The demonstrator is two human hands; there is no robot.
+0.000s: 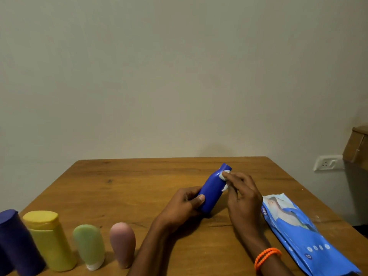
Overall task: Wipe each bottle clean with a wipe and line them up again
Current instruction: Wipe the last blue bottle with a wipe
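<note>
The glossy blue plastic bottle (211, 191) was held tilted above the wooden table (127, 182), its base gripped by the curled fingers and thumb of the left hand (184, 206). The right hand (242, 196) pinched a small white wipe (224, 175) against the bottle's shoulder, fingertips pressed together. Four bottles stood in a row at the near left edge: dark purple (17, 244), yellow (49, 240), green (88, 246), pink (123, 244). The blue wipe packet (302, 234) lay just right. Risk noted: the slick bottle could slip from the one-handed base grip under wiping pressure; the left forearm might topple the nearby pink bottle
</note>
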